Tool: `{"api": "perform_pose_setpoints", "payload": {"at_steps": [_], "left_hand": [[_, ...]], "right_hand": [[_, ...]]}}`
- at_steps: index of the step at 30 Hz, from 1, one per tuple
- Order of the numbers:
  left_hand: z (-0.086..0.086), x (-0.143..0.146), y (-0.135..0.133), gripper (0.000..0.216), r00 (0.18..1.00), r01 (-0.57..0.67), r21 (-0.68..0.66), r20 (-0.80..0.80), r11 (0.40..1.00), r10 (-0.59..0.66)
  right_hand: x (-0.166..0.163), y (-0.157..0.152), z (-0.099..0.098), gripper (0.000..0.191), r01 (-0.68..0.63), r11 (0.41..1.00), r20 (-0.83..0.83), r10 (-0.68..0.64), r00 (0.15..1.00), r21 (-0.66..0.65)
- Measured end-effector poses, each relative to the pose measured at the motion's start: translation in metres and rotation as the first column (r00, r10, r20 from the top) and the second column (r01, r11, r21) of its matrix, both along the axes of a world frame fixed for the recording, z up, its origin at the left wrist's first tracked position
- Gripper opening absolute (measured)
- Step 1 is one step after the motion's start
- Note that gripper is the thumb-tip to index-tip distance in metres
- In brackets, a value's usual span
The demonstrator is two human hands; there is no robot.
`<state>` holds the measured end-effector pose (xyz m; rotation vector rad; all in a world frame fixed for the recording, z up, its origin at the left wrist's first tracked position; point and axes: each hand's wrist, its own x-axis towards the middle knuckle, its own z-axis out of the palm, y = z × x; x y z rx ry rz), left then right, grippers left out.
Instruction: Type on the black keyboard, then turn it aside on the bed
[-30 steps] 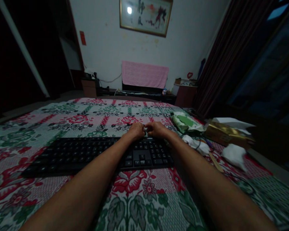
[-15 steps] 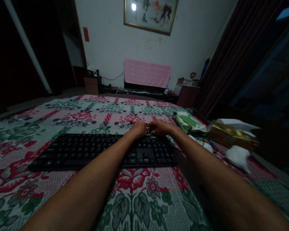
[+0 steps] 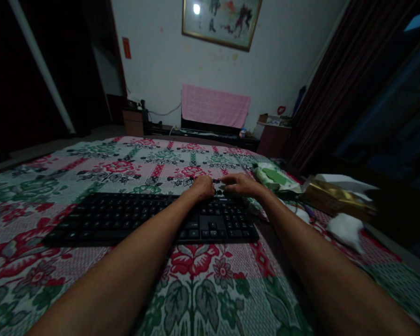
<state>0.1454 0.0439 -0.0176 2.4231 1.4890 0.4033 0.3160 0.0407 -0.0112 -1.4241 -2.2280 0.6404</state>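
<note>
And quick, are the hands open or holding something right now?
Left hand: curled by the keyboard's far edge; can't tell whether it holds anything.
Right hand: looks open, fingers apart, nothing visible in it.

A single head-worn camera looks forward and down over the left hand (image 3: 202, 187) and right hand (image 3: 242, 185); the computer keyboard (image 3: 115, 219) sits near, below mid-frame; the floral cloth (image 3: 192, 266) runs to the bottom edge; far ahead, the top edge crops a framed painting (image 3: 222, 25).
</note>
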Motion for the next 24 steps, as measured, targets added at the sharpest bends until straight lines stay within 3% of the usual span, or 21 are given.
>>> {"api": "perform_pose_setpoints", "payload": {"at_steps": [5,9,12,16,24], "left_hand": [[0.012,-0.002,-0.004,0.023,1.0,-0.011,0.013,0.024,1.0,0.011],[0.03,-0.006,-0.019,0.022,0.994,0.082,0.064,0.071,0.995,-0.087],[0.036,-0.009,-0.035,0.023,0.98,0.152,0.114,0.112,0.982,-0.164],[0.03,-0.013,-0.048,0.024,0.966,0.197,0.159,0.135,0.967,-0.219],[0.016,-0.016,-0.045,0.024,0.94,0.229,0.152,0.222,0.962,-0.259]], "right_hand": [[0.011,-0.017,-0.009,0.023,0.166,0.968,-0.182,-0.131,0.975,0.19],[0.003,-0.041,-0.005,0.024,0.181,0.965,-0.282,-0.123,0.951,0.19],[-0.009,-0.059,0.004,0.027,0.123,0.98,-0.34,-0.064,0.938,0.154],[-0.018,-0.074,0.008,0.027,0.039,0.992,-0.335,0.004,0.942,0.121],[-0.017,-0.075,0.0,0.026,0.073,0.989,-0.275,-0.035,0.961,0.13]]}}
